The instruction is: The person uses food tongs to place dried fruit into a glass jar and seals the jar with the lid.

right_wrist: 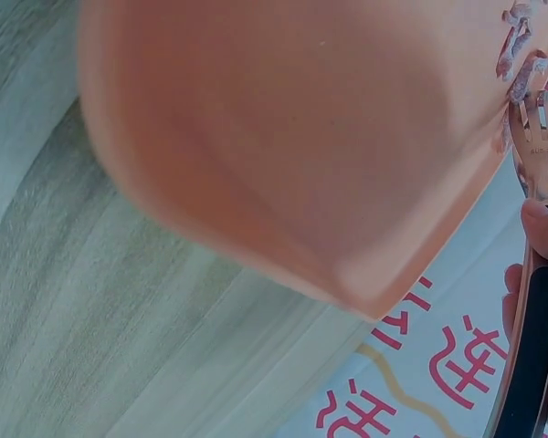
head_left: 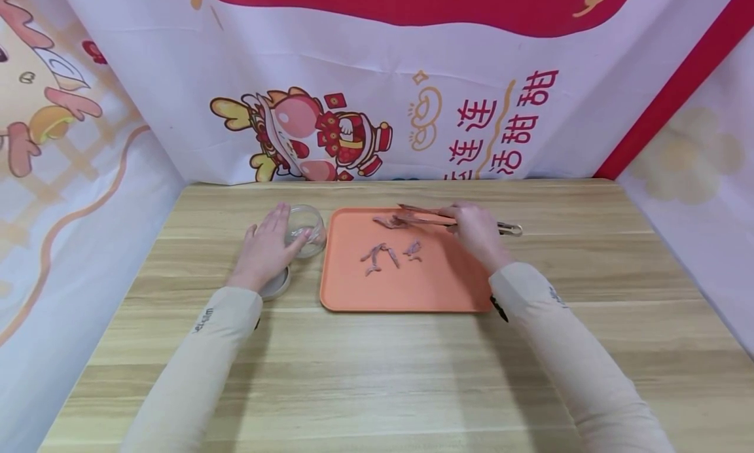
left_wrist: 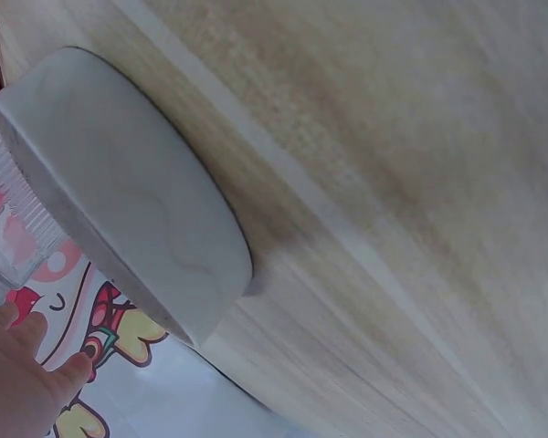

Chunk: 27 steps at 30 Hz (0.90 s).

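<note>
Gripping tongs (head_left: 436,218), right hand (head_left: 478,234) pinched a meat strip (head_left: 390,222) at the orange tray's (head_left: 448,289) far edge; limp, slippery, best caught mid-length. Left hand (head_left: 265,250) rested flat-fingered against the glass jar (head_left: 307,229).

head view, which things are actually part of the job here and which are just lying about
In use:
- tongs, gripped by the right hand
- meat strips on the orange tray
- glass jar, touched by the left hand

Lying about:
- grey lid beside the jar
- cartoon banner behind the table
</note>
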Tool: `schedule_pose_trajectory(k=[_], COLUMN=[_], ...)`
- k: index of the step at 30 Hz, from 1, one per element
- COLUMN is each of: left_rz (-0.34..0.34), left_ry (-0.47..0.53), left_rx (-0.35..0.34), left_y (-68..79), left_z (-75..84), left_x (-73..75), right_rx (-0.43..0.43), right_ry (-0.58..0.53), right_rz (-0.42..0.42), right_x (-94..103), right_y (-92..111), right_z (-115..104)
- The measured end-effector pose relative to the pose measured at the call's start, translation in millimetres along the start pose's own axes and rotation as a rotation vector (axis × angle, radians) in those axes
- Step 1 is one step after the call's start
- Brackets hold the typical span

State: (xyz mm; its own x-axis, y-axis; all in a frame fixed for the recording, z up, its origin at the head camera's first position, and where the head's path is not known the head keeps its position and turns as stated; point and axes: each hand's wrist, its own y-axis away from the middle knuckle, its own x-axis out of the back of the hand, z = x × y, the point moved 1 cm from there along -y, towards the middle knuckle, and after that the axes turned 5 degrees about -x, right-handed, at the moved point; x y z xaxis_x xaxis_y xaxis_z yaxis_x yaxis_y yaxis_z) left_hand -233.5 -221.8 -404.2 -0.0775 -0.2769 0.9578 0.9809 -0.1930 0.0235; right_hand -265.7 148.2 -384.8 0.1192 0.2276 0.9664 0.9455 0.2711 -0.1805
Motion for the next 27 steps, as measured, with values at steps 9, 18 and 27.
schedule_pose_trajectory(k=[9,18,27], left_rz=[0.008,0.011,0.007], left_ry=[0.009,0.008,0.005], left_rx=[-0.003,-0.008,-0.008], left_y=[-0.4,0.3,0.9], left_z=[-0.8,0.3,1.8], left_x=[-0.5,-0.2,-0.4], right_rx=[-0.043,-0.058,-0.059], right_ry=[-0.012,0.005,0.023], right_rz=[-0.043,-0.069,-0.019], right_x=[0.8,1.9,-0.1], right_y=[2.0,1.0,2.4], right_z=[2.8,0.9,-0.9])
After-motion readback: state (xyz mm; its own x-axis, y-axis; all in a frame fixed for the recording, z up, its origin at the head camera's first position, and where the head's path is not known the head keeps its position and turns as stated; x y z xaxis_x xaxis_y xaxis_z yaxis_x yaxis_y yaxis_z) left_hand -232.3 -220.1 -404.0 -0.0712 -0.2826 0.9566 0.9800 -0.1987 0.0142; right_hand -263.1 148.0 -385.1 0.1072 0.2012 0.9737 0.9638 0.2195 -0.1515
